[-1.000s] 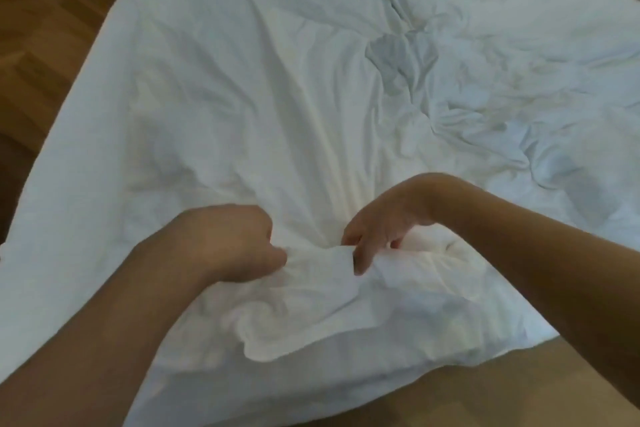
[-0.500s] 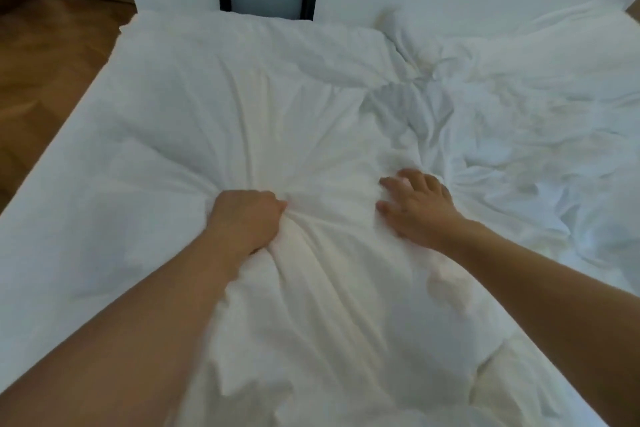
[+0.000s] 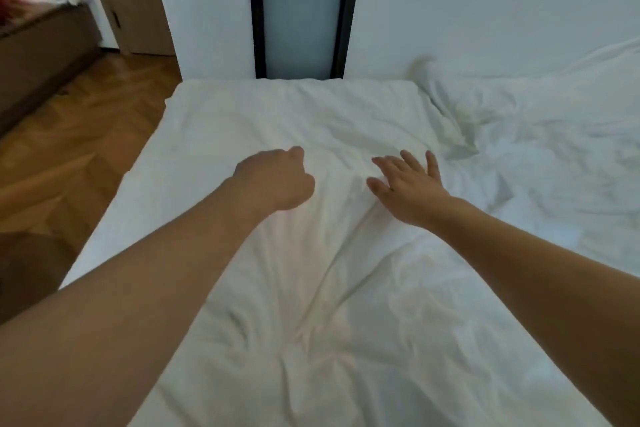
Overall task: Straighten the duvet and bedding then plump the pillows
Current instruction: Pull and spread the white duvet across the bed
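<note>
The white duvet (image 3: pixel 311 121) lies across the bed in front of me. Its left half is fairly flat, and creases fan toward me from between my hands. My left hand (image 3: pixel 277 180) is a closed fist pressed into the duvet, apparently with fabric bunched in it. My right hand (image 3: pixel 405 184) rests flat on the duvet just to the right, fingers spread and holding nothing. Rumpled white bedding (image 3: pixel 540 156) fills the right side of the bed. I cannot make out a separate pillow.
Wooden parquet floor (image 3: pixel 86 135) runs along the bed's left edge. A brown piece of furniture (image 3: pixel 41 48) with colourful cloth on top stands at the far left. Behind the bed are a white wall and a dark-framed frosted glass panel (image 3: pixel 301 7).
Both hands have moved away from the bunched near edge and further up the bed. The duvet now lies flatter, my right hand has opened flat, and my view has tilted up.
</note>
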A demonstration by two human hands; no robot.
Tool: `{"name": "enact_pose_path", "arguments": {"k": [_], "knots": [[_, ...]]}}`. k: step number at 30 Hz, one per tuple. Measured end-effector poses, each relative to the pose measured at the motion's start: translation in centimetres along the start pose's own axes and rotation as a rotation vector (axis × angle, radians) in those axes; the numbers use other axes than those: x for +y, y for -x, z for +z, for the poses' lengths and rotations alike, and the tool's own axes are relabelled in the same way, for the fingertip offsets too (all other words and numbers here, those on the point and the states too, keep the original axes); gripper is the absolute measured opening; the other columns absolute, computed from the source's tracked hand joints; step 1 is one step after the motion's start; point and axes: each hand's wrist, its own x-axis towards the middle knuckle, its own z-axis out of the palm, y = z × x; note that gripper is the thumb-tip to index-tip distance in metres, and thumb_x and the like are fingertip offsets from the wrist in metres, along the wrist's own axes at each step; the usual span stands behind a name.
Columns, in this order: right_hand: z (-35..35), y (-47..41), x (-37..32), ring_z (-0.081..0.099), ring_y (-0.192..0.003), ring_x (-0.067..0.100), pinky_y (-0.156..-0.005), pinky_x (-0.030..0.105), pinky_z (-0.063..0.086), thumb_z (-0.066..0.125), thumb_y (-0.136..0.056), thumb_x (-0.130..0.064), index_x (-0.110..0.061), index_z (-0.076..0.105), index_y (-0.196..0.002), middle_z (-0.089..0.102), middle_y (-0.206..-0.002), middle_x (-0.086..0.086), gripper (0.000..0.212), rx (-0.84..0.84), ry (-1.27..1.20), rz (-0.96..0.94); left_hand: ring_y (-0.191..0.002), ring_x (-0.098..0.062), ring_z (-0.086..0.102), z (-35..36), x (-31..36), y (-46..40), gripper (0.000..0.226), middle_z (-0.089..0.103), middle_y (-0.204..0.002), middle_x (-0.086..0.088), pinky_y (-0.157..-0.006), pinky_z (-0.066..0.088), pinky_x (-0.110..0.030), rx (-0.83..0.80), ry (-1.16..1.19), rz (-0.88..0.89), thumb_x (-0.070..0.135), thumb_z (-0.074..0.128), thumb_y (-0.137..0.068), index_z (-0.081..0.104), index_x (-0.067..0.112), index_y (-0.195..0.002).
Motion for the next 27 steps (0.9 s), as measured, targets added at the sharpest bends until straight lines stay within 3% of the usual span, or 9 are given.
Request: {"name": "enact_pose_path", "arguments": {"k": [2, 4, 6, 7, 11, 14, 19, 23, 27], "knots": [[-1.0, -2.8, 0.3, 0.004, -0.150, 0.021, -0.119, 0.050, -0.006, 0.019, -0.102, -0.052, -0.030, 0.020, -0.153, 0.009, -0.163, 0.000, 0.056, -0.083, -0.018, 0.039, -0.130, -0.031, 0.040, -0.7, -2.2, -2.9, 0.049, 0.041, -0.147, -0.009, -0.109, 0.030, -0.045, 0.039, -0.107, -0.041, 0.038, 0.033, -0.099, 0.038, 0.019, -0.143], [-1.5, -6.2, 0.4, 0.028, -0.143, 0.026, -0.116, 0.049, 0.018, 0.021, -0.102, -0.051, -0.032, 0.036, -0.146, 0.023, -0.159, 0.006, 0.050, -0.152, -0.147, 0.069, -0.116, -0.029, 0.053, -0.4, -3.4, -4.7, 0.042, 0.050, -0.139, -0.012, -0.099, 0.040, -0.038, -0.360, -0.198, -0.074, 0.029, 0.036, -0.101, 0.049, 0.011, -0.136], [-1.3, -9.9, 0.0, 0.049, -0.124, 0.029, -0.102, 0.042, 0.038, 0.026, -0.101, -0.050, -0.030, 0.046, -0.138, 0.048, -0.142, 0.008, 0.046, -0.176, -0.240, 0.097, -0.074, -0.028, 0.060, -0.5, -3.5, -6.3, 0.030, 0.066, -0.100, -0.016, -0.071, 0.049, -0.031, -0.852, -0.148, -0.223, 0.022, 0.040, -0.096, 0.061, 0.003, -0.106], [-1.1, -11.9, -0.3, 0.051, -0.122, 0.029, -0.098, 0.039, 0.041, 0.029, -0.101, -0.051, -0.029, 0.045, -0.140, 0.051, -0.140, 0.008, 0.048, -0.179, -0.248, 0.109, -0.064, -0.028, 0.060, -1.2, -3.7, -8.1, 0.030, 0.068, -0.088, -0.016, -0.067, 0.050, -0.030, -0.917, -0.023, -0.313, 0.022, 0.039, -0.093, 0.061, 0.002, -0.098], [1.8, -20.2, -1.5, 0.034, -0.138, 0.035, -0.109, 0.050, 0.034, 0.041, -0.087, -0.071, -0.024, 0.021, -0.152, 0.030, -0.154, 0.011, 0.082, -0.236, -0.186, 0.245, -0.110, -0.036, 0.060, -1.1, -8.1, -19.3, 0.067, 0.060, -0.128, -0.016, -0.096, 0.047, -0.043, -0.248, 0.204, -0.440, 0.057, 0.042, -0.088, 0.044, 0.011, -0.136], [7.7, -23.4, -2.0, 0.026, -0.139, 0.034, -0.111, 0.054, 0.022, 0.042, -0.071, -0.086, -0.026, 0.020, -0.149, 0.029, -0.149, 0.012, 0.101, -0.180, -0.134, 0.353, -0.131, -0.038, 0.035, 6.7, -11.2, -23.4, 0.101, 0.038, -0.143, -0.016, -0.103, 0.024, -0.068, -0.123, 0.029, -0.594, 0.084, 0.035, -0.075, 0.030, 0.014, -0.147], [13.9, -27.4, -1.4, 0.049, -0.118, 0.032, -0.100, 0.049, 0.029, 0.029, -0.086, -0.077, -0.020, 0.052, -0.113, 0.056, -0.121, 0.007, 0.067, 0.061, -0.072, 0.318, -0.094, -0.035, 0.062, 13.6, -12.3, -26.8, 0.049, 0.067, -0.097, -0.013, -0.084, 0.039, -0.045, 0.284, -0.032, -0.453, 0.057, 0.038, -0.094, 0.059, 0.013, -0.100], [7.8, -30.4, -2.8, 0.060, -0.098, 0.032, -0.085, 0.042, 0.040, 0.035, -0.096, -0.059, -0.019, 0.046, -0.079, 0.062, -0.091, 0.004, 0.046, 0.219, -0.381, 0.290, -0.086, -0.036, 0.066, 7.0, -14.2, -30.8, 0.035, 0.068, -0.092, -0.014, -0.074, 0.046, -0.039, 0.580, -0.075, -0.201, 0.041, 0.035, -0.101, 0.054, 0.012, -0.100], [1.9, -35.9, -5.1, 0.055, -0.098, 0.034, -0.089, 0.045, 0.039, 0.037, -0.098, -0.055, -0.016, 0.047, -0.087, 0.060, -0.100, 0.010, 0.041, 0.618, -0.480, 0.223, -0.096, -0.038, 0.057, -0.8, -16.9, -35.7, 0.038, 0.060, -0.106, -0.019, -0.081, 0.040, -0.044, 0.771, -0.201, -0.194, 0.041, 0.030, -0.103, 0.050, 0.009, -0.111]]}}
